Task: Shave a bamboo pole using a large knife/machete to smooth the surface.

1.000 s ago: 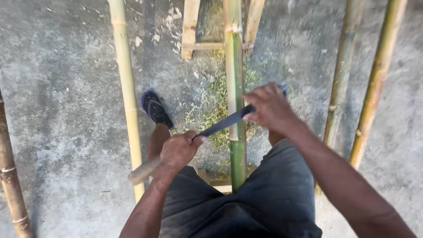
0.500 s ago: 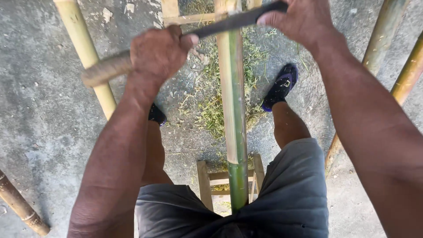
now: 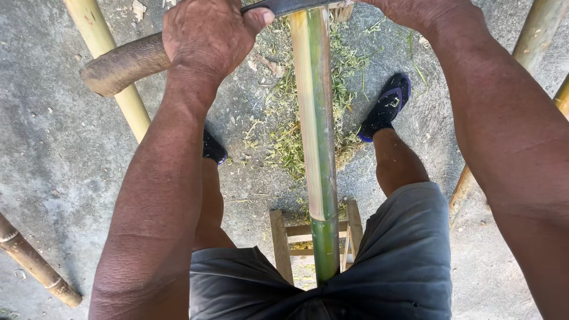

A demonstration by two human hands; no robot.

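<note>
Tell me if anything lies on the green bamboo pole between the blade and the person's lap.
Nothing visible does. The blade, gripped by the left hand at its wooden handle, lies across the bamboo pole; the pole's face down to the shorts is bare. Shavings lie only on the ground beside it.

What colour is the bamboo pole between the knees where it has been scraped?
Pale yellowish-tan where scraped, green on the unscraped side and lower end of the bamboo pole; head view.

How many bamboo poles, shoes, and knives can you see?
Bamboo poles: 5, the green pole between the knees, one top left, one bottom left, two at right.
Shoes: 2.
Knives: 1, gripped by the left hand.
Total: 8.
</note>
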